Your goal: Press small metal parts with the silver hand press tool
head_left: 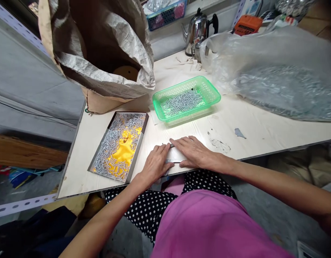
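Observation:
A small flat pale piece with grey metallic-looking edges point(175, 155) lies at the table's front edge, between my two hands. My left hand point(156, 161) closes on its left end, with fingers along the far edge and the thumb along the near edge. On its right end my right hand point(193, 152) grips in the same way, partly covering it. Left of my hands is a shallow tray point(135, 154) with many small silvery pins over a yellow bottom. Beyond them stands a green plastic basket point(208, 100) holding more of these pins.
A large woven sack point(95, 79) stands open at the back left. A clear plastic bag point(275, 79) full of shiny small parts covers the right side. Behind are a metal kettle point(198, 30) and an orange box point(247, 25). A grey scrap point(239, 133) lies on the table point(176, 130).

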The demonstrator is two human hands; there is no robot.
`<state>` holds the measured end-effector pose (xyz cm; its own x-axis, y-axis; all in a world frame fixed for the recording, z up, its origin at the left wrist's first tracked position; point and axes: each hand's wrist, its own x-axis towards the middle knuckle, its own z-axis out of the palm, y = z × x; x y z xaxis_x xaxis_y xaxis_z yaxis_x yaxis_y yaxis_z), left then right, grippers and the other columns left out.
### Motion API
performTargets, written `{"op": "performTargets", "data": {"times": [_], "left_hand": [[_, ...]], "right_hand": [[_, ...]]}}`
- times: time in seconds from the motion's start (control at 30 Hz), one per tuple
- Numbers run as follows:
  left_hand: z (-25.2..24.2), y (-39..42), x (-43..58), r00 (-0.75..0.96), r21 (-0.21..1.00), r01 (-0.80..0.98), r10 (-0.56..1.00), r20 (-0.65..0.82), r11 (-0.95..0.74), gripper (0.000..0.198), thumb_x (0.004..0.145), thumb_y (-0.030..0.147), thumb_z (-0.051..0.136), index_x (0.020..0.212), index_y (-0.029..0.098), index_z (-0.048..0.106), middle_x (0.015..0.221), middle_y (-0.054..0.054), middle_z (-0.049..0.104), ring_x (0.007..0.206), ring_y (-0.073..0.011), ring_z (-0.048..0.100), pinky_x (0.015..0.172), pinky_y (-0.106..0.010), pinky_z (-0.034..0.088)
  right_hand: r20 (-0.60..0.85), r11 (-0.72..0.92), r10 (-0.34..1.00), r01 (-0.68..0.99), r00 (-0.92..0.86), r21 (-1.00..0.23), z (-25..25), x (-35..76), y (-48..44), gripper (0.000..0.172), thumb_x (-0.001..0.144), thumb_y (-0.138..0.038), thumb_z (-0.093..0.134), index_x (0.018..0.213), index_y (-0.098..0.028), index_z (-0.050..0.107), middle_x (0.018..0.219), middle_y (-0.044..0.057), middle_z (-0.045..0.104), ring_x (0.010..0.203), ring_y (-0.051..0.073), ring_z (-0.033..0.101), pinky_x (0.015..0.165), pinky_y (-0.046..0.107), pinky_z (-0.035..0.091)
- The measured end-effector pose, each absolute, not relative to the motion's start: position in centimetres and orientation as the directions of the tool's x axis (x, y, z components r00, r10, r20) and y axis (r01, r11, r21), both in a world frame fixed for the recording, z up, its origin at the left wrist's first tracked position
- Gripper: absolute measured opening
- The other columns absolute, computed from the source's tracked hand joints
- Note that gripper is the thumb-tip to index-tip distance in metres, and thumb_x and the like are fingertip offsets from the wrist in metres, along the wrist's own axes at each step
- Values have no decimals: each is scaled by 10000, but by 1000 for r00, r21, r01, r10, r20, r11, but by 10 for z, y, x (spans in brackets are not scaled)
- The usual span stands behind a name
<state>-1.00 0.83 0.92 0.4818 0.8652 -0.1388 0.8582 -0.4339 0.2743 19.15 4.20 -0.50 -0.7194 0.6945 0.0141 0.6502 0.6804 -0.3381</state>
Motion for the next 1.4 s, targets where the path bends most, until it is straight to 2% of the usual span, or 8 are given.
{"op": "performTargets", "data": {"times": [0.23, 0.5, 0.7, 0.9, 1.03, 1.27, 1.33, 1.4], "left_hand": [[12, 23, 3, 565, 209, 822, 806, -176, -530, 654, 819, 368, 702, 1355, 135, 409, 1275, -151, 530, 1129, -294, 487, 953, -440, 456], [11, 25, 11, 564, 254, 820, 799, -210, -512, 198, 886, 317, 636, 995, 151, 622, 967, -77, 598, 945, -243, 521, 810, -371, 461], [7, 25, 9, 552, 253, 827, 809, -201, -501, 160, 899, 325, 621, 914, 168, 648, 921, -63, 615, 930, -230, 534, 802, -352, 470], [-4, 1, 7, 485, 256, 847, 874, -10, -467, 410, 892, 313, 630, 1259, 158, 529, 1294, -139, 568, 1193, -283, 515, 986, -451, 470], [-24, -29, 15, 523, 345, 775, 844, 122, -530, 339, 953, 258, 522, 1279, 169, 543, 1384, -148, 547, 1359, -294, 427, 1096, -503, 395], [-36, -46, 20, 501, 444, 732, 850, 162, -516, 322, 993, 292, 440, 1268, 172, 557, 1319, -119, 614, 1336, -266, 476, 1142, -534, 339], [-36, -45, 18, 510, 450, 722, 843, 169, -526, 350, 987, 304, 452, 1295, 161, 538, 1337, -131, 598, 1350, -276, 458, 1144, -541, 331], [-36, -45, 18, 517, 462, 715, 842, 157, -525, 390, 973, 329, 484, 1320, 155, 525, 1335, -147, 594, 1335, -290, 472, 1126, -539, 360]], "right_hand": [[-66, 662, 714, 703, -697, -259, 4, 202, 44, 650, 694, -388, 802, 1196, -59, 554, 1127, 190, 591, 1024, 320, 524, 852, 420, 446], [-4, 706, 676, 649, -737, -284, -7, 201, 32, 89, 907, -203, 568, 927, -139, 626, 937, 111, 614, 883, 231, 534, 777, 361, 426], [13, 706, 677, 645, -736, -293, -21, 199, 33, 131, 916, -151, 509, 878, -143, 634, 889, 93, 612, 837, 217, 523, 745, 348, 409], [30, 713, 650, 596, -759, -370, -2, 216, 52, 388, 893, -386, 615, 1178, -124, 597, 1060, 137, 603, 956, 252, 511, 835, 374, 414], [29, 680, 706, 666, -708, -307, -11, 214, 68, 231, 967, -260, 478, 1033, -126, 653, 988, 121, 618, 927, 229, 522, 808, 339, 394], [68, 613, 788, 767, -612, -191, -15, 184, 91, 182, 943, -183, 491, 929, -151, 669, 939, 97, 640, 907, 232, 508, 753, 333, 350], [77, 665, 745, 732, -662, -147, -5, 171, 84, 180, 939, -173, 498, 963, -160, 676, 965, 103, 637, 922, 235, 496, 751, 338, 332], [96, 808, 585, 569, -805, -154, 4, 153, 72, 158, 930, -208, 541, 1003, -197, 682, 1008, 90, 626, 951, 233, 475, 750, 337, 321]]}}
